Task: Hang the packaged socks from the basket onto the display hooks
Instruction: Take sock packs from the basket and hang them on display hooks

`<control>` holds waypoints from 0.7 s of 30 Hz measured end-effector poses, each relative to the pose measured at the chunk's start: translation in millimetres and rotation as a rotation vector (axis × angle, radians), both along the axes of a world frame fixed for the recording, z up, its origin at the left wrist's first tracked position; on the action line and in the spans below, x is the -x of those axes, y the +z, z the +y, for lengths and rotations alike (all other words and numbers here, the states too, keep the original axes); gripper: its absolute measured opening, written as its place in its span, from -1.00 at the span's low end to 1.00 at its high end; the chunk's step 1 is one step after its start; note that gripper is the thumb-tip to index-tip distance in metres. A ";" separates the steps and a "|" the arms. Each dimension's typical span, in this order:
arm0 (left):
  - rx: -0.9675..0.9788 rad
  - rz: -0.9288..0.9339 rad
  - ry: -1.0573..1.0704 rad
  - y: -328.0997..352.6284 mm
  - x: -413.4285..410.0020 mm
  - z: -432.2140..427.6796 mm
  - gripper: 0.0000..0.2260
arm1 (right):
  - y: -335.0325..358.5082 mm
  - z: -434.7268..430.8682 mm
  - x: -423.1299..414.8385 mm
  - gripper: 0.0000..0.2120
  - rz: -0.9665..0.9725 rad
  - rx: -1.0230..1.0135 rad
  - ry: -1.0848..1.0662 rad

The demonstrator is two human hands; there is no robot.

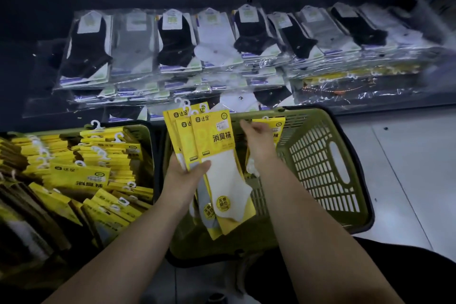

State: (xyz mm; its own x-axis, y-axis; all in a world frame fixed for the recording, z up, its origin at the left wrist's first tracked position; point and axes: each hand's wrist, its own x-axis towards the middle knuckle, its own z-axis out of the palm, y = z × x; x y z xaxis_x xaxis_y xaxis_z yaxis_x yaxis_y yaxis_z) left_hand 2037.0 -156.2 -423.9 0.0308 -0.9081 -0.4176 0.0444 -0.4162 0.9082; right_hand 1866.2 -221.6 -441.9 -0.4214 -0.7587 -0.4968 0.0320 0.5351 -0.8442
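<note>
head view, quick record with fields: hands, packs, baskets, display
left hand: grips a fan of yellow sock packs over the green basket
right hand: at a lone yellow pack inside that basket, grip hidden
second basket: to the left, piled with more yellow packs
display: clear-bagged socks, black, grey and white, in overlapping rows above the baskets

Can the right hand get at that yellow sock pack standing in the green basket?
Probably yes. The right hand is already at the yellow sock pack in the green basket, with nothing between them. The left hand holds its bundle of packs off to the side.
</note>
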 end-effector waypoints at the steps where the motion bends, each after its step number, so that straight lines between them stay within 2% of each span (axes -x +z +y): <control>1: 0.009 -0.018 -0.020 -3.3 -0.7 0.2 -0.71 | -8.5 -1.0 14.0 -0.54 0.028 -0.050 -0.148; 3: 0.021 -0.050 -0.048 -9.1 -4.0 0.4 -0.70 | -25.2 -4.5 40.7 -0.38 0.161 -0.181 -0.286; 6: 0.018 -0.086 -0.057 -16.2 -11.4 0.8 -0.70 | -43.3 -16.1 61.8 -0.19 0.295 -0.266 -0.163; 8: -0.006 -0.096 -0.031 -20.5 -16.8 0.3 -0.71 | -50.2 -23.6 65.4 -0.25 0.268 -0.240 -0.101; 15: -0.029 -0.031 0.051 -16.6 -26.5 1.7 -0.76 | -34.3 -8.7 65.3 -0.70 0.212 -0.066 -0.007; 21: 0.052 -0.034 0.054 24.3 -39.4 -9.5 -0.84 | 61.7 10.6 59.2 -0.72 0.079 0.089 0.264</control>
